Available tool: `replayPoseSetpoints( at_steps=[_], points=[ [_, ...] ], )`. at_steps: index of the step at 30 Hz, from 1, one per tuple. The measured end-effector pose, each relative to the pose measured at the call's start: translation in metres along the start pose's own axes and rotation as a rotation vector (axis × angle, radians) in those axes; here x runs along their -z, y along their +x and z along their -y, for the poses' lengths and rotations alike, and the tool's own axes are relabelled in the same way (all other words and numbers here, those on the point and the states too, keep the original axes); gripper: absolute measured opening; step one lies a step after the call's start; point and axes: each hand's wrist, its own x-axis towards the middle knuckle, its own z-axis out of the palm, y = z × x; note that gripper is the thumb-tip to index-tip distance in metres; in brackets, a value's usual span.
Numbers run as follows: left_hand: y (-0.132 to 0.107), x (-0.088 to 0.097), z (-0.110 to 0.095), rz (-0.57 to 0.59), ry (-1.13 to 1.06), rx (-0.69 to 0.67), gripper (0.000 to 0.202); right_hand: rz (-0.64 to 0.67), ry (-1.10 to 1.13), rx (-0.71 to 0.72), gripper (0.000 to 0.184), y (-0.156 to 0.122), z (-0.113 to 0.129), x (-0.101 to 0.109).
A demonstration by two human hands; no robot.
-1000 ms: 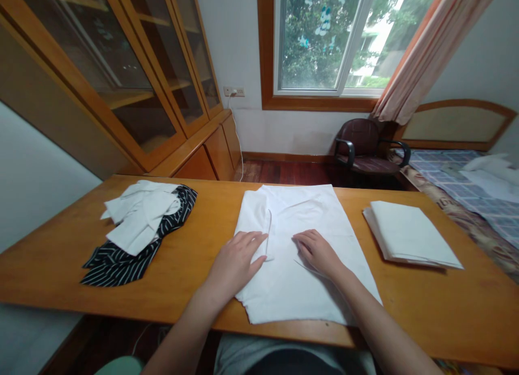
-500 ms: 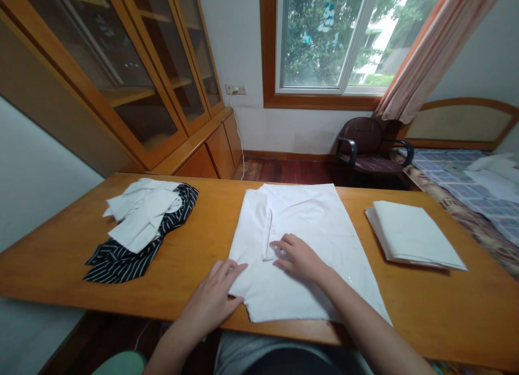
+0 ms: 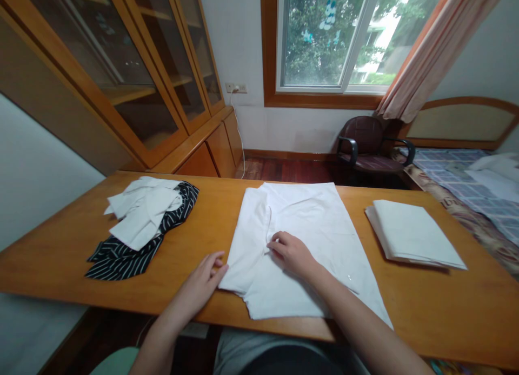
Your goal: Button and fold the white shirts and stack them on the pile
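A white shirt [image 3: 308,218] lies spread on the wooden table in front of me, its left part folded inward with a raised edge near the middle. My right hand [image 3: 292,251] is closed in a pinch on the fabric at that edge, and creases run out from the fingers. At the shirt's lower left side, my left hand [image 3: 205,277] is open, with its thumb and fingertips by the cloth's border. Part of the shirt is hidden beneath my right forearm.
A folded white cloth [image 3: 413,231] lies on the right of the table [image 3: 211,218]. To the left is a heap of white fabric [image 3: 141,207] on black-and-white striped cloth [image 3: 125,258]. Beyond the table are a chair [image 3: 365,142], a cabinet [image 3: 162,93] and a bed [image 3: 450,175].
My left hand has slid left, off the shirt to its border. My right hand has closed on the inner edge and shifted slightly left, wrinkling the cloth. The lower left corner now reaches further left.
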Motion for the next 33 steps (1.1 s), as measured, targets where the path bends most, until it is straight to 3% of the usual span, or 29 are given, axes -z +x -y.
replayPoseSetpoints(
  at_steps=[4,8,17,21,27,30,33],
  points=[
    [0.016,-0.014,0.014,0.014,-0.186,0.109,0.067,0.025,0.045,-0.033,0.02,-0.003,0.0,0.0],
    [0.033,-0.025,0.017,-0.076,-0.272,0.155,0.086,0.038,0.108,-0.06,0.025,-0.006,0.002,-0.003],
    [0.054,-0.026,0.015,-0.277,-0.178,0.031,0.068,-0.006,0.145,-0.062,0.031,0.006,-0.006,-0.014],
    [0.064,-0.022,0.018,-0.199,-0.206,0.054,0.065,0.016,0.079,-0.05,0.031,0.011,-0.004,-0.006],
    [0.087,-0.019,0.021,-0.121,-0.2,0.012,0.064,0.059,0.022,-0.002,0.033,0.009,0.026,0.009],
    [0.102,-0.018,0.017,-0.117,-0.144,-0.033,0.064,0.089,0.027,0.092,0.027,0.011,0.05,0.005],
    [0.116,-0.019,0.012,-0.124,-0.093,-0.064,0.061,0.148,0.012,0.172,0.033,0.018,0.076,-0.006]
  ],
)
